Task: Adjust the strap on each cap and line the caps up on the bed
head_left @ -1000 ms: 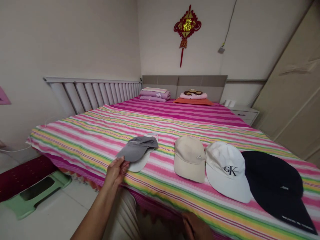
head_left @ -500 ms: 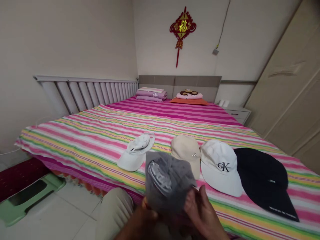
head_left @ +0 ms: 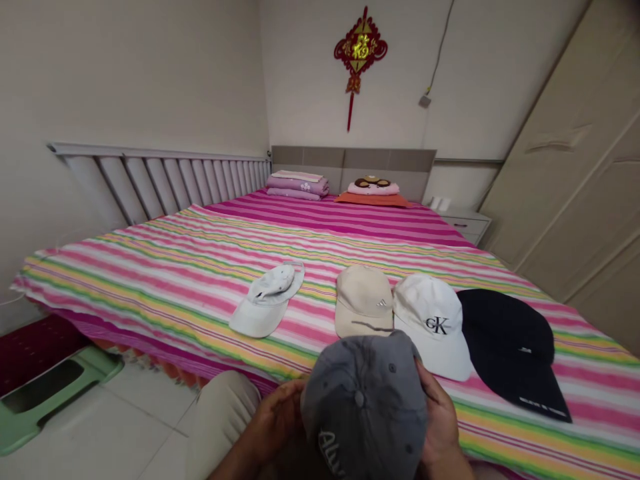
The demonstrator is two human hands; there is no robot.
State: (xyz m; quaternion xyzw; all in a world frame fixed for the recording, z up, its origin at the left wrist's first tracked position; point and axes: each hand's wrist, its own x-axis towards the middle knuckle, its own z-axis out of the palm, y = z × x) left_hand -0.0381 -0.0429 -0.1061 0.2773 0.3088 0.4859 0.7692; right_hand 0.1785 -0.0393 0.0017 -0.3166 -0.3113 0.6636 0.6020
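Between my two hands is a grey baseball cap (head_left: 367,393), its rounded crown and top button facing up and pale lettering on its front. My left hand (head_left: 280,413) grips its left side, and my right hand (head_left: 441,420) holds the right side; some fingers are hidden behind the cap. Just past it on the bed lie a beige cap (head_left: 363,297), a white cap with black letters (head_left: 427,310) and a black cap (head_left: 507,333), side by side. Farther left, a pale cap (head_left: 267,300) rests upturned, its inside partly showing.
A striped sheet (head_left: 165,267) covers the bed. Folded bedding (head_left: 299,187) and a pink stack (head_left: 373,190) lie by the headboard (head_left: 390,163). A white radiator (head_left: 165,183) runs along the left wall. On the floor at left stands a green stool (head_left: 95,367).
The grey cap has been turned from a blurred view of its inside and back to crown up. My right hand has closed on its side. The view has shifted slightly.
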